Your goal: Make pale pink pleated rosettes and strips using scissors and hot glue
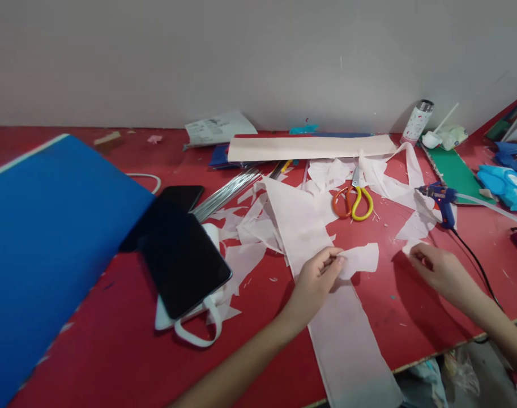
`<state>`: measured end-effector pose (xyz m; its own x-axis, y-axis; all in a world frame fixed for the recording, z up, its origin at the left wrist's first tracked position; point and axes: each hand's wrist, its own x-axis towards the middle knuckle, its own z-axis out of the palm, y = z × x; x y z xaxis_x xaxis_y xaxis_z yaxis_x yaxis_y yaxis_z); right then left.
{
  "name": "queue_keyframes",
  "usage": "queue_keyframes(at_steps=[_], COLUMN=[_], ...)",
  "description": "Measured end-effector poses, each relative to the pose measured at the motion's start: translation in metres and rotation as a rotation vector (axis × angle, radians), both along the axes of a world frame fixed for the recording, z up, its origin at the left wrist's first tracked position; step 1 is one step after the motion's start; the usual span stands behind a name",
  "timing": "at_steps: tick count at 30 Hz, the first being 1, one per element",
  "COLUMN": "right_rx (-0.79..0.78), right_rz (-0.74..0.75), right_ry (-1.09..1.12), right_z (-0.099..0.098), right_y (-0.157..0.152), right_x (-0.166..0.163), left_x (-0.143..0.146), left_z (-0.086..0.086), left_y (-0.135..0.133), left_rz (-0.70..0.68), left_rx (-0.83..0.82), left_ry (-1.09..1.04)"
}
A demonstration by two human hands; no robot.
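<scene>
My left hand (320, 275) pinches the left end of a small pale piece of paper (362, 258), which sticks out to the right. Beneath that hand a long pale pink strip (338, 334) runs from the scraps down over the table's front edge. Off to the right, my right hand (443, 272) is closed at the fingertips on a small white scrap (411, 245), partly hidden by the fingers. Scissors (352, 203) with one orange and one yellow handle lie beyond my hands. A blue glue gun (443, 201) rests behind my right hand, its black cord trailing toward the front.
On the red table (114, 351), a tablet (184, 260) and a large blue board (63, 243) occupy the left. Metal wires (228, 192) and pale scraps (250, 266) lie mid-table. A white bottle (417, 122), green board (456, 175) and blue wipes pack (504, 186) stand right.
</scene>
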<state>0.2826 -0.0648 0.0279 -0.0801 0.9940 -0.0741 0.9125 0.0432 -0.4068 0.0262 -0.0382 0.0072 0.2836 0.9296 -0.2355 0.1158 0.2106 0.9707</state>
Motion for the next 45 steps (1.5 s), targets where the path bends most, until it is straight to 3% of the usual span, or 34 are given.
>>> queue_keyframes(at_steps=[7,9,13,19,23,28,33,45], right_rx=[-0.160,-0.090,0.098,0.027,-0.023,-0.263,-0.480,-0.824], right_rz=[0.095,0.132,0.308,0.366,0.341,0.166,0.046,-0.092], right_ry=[0.508,0.451,0.127,-0.026,0.007,0.432,0.923,1.402], right_z=[-0.003,-0.005,-0.012,-0.023,-0.015,0.000,-0.002,-0.023], right_y=[0.025,0.033,0.048,0.058,0.058,0.056,0.061,0.068], right_x=[-0.065,-0.066,-0.049,-0.038,-0.045,-0.057,-0.074,-0.088], left_x=[-0.018,-0.023,-0.028,-0.026,-0.026,-0.027,-0.025,-0.037], left_z=[0.012,0.013,0.011,0.006,0.005,0.009,0.012,0.014], left_y=[0.012,0.016,0.020,0.019,0.020,0.018,0.015,0.025], left_rz=[0.143,0.184,0.195,0.128,0.066,-0.005,-0.059,-0.161], left_rx=[0.170,0.201,0.227,0.255,0.250,0.213,0.170,0.556], left_ry=[0.039,0.048,0.053,0.035,-0.010,-0.072,-0.068,0.620])
